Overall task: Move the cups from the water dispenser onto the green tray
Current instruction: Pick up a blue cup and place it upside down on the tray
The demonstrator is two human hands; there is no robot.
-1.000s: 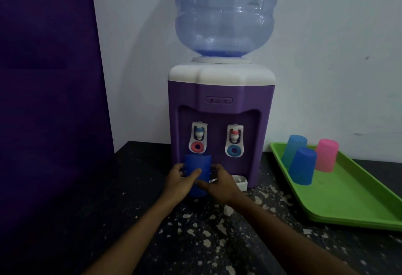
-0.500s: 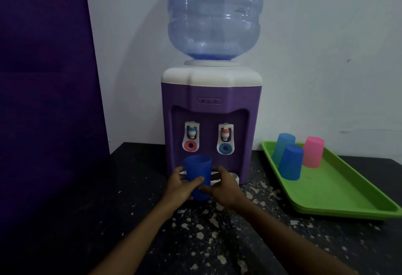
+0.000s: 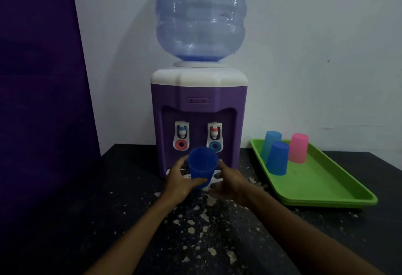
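We see a dark speckled bench [image 3: 65, 220] against a white wall [image 3: 315, 35], with a purple panel [image 3: 39, 79] at the left. On the bench stands a purple dispenser [image 3: 199, 92] with a white top, and a big clear bottle [image 3: 200, 18] sits upside down on it. To its right lies a green tray [image 3: 322, 179], and on it we count three cups placed upside down: a light blue cup [image 3: 269, 142] at the back, a darker blue cup [image 3: 278, 158] in front of it, and a pink cup [image 3: 299, 147] to the right. In front of the dispenser, below the two taps [image 3: 181, 131], our left hand [image 3: 179, 180] holds the blue cup [image 3: 202, 166] upright, with the fingers [image 3: 199, 180] wrapped around its lower part. Our right hand [image 3: 229, 182] is just beside the cup on the other side; its fingers are loosely spread, and we cannot tell if they touch the cup.
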